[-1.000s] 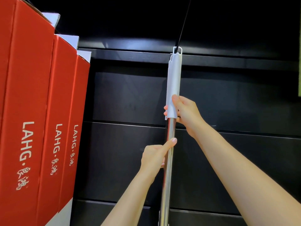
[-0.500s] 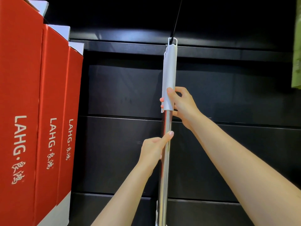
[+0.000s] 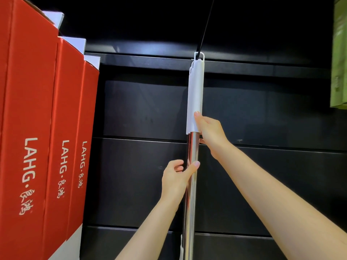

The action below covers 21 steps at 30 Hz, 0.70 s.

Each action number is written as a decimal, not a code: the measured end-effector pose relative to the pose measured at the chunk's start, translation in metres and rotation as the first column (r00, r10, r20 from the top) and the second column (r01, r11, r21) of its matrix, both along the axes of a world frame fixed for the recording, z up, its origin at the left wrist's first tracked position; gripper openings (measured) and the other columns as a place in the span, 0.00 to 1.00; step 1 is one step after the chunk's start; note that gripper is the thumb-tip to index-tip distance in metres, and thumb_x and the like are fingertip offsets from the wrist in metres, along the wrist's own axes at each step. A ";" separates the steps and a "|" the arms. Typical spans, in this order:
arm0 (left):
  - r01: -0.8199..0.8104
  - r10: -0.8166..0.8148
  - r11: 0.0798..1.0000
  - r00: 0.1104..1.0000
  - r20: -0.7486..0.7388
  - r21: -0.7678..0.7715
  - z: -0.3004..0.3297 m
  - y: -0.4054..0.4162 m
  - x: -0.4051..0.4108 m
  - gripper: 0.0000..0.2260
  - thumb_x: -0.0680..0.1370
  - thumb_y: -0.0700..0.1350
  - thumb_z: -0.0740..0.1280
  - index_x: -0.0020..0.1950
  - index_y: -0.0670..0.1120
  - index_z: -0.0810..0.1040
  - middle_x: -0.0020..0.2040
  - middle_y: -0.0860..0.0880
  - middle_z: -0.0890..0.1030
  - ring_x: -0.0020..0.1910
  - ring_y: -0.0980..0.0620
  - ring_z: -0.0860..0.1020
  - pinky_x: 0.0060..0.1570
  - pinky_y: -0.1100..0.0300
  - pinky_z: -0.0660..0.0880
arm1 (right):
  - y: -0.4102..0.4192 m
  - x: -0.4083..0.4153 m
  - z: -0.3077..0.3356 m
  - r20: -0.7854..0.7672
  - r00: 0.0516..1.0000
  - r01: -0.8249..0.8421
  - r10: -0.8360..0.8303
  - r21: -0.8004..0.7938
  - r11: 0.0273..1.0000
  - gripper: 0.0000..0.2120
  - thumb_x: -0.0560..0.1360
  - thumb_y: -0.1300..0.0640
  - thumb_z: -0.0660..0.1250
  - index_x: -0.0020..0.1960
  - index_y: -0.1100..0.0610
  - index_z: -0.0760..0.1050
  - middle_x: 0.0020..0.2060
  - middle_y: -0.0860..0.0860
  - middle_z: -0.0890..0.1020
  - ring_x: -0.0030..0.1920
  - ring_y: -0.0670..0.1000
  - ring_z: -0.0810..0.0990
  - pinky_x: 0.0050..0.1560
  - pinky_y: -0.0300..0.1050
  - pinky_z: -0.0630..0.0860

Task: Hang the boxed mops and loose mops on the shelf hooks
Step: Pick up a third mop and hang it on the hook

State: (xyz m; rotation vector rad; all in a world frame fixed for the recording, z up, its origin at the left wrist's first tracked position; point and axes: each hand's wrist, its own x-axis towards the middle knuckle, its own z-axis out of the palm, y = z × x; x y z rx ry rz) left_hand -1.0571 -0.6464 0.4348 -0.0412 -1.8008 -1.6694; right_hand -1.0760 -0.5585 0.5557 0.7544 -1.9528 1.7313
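Against the dark back panel of the shelf [image 3: 150, 109], a loose mop [image 3: 195, 94] hangs upright, its white hanging loop [image 3: 200, 55] caught on a thin black hook [image 3: 205, 30] that slants down from above. A second ago both hands were wrapped round the mop; now they are loosening. The right hand [image 3: 212, 134] rests against the lower end of the white handle sleeve, thumb laid up along it, but the fingers on the far side are hidden, so I cannot tell whether it grips. The left hand [image 3: 176, 177] has opened: its thumb touches the front of the shiny metal pole [image 3: 191, 184], while the fingers curl loosely just beside it without closing round. The mop has kept its place on the hook through this, which suggests the hook now carries its weight and this one is as good as hung. What is left is probably to let go fully and check that it stays put. To the left hang three red boxed mops [image 3: 28, 128] in a row, and a green package [image 3: 339, 53] shows at the right edge.
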 end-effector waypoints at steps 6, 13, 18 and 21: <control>0.181 -0.181 0.983 0.982 0.047 0.000 -0.004 -0.001 -0.003 0.11 0.73 0.59 0.68 0.53 0.59 0.76 0.54 0.60 0.77 0.54 0.59 0.75 0.57 0.60 0.69 | -0.002 -0.007 -0.003 0.004 1.000 -0.014 0.014 -0.031 0.999 0.12 0.79 0.43 0.58 0.42 0.48 0.71 0.40 0.45 0.75 0.41 0.47 0.76 0.38 0.37 0.73; 0.159 -0.160 0.987 0.986 0.037 0.032 -0.005 0.001 -0.002 0.05 0.72 0.58 0.69 0.40 0.59 0.77 0.41 0.67 0.81 0.49 0.64 0.76 0.52 0.63 0.72 | -0.002 -0.008 -0.005 0.021 0.999 -0.026 0.027 -0.057 0.998 0.10 0.80 0.43 0.57 0.50 0.49 0.70 0.40 0.44 0.75 0.41 0.46 0.76 0.35 0.35 0.71; 0.190 -0.190 0.982 0.980 0.056 0.006 -0.003 0.005 0.008 0.24 0.74 0.58 0.68 0.68 0.52 0.73 0.64 0.57 0.76 0.66 0.55 0.72 0.67 0.52 0.69 | -0.001 -0.005 -0.007 0.056 0.997 -0.048 0.050 -0.047 0.998 0.11 0.80 0.43 0.56 0.55 0.49 0.69 0.43 0.45 0.75 0.43 0.46 0.76 0.43 0.40 0.72; 0.168 -0.161 0.983 0.982 0.094 -0.070 0.000 0.004 0.020 0.05 0.75 0.57 0.66 0.41 0.60 0.73 0.42 0.62 0.76 0.48 0.62 0.74 0.51 0.61 0.70 | 0.002 0.005 -0.008 0.095 0.994 -0.051 0.050 0.009 0.999 0.10 0.81 0.44 0.55 0.57 0.49 0.67 0.48 0.47 0.76 0.45 0.46 0.75 0.48 0.45 0.72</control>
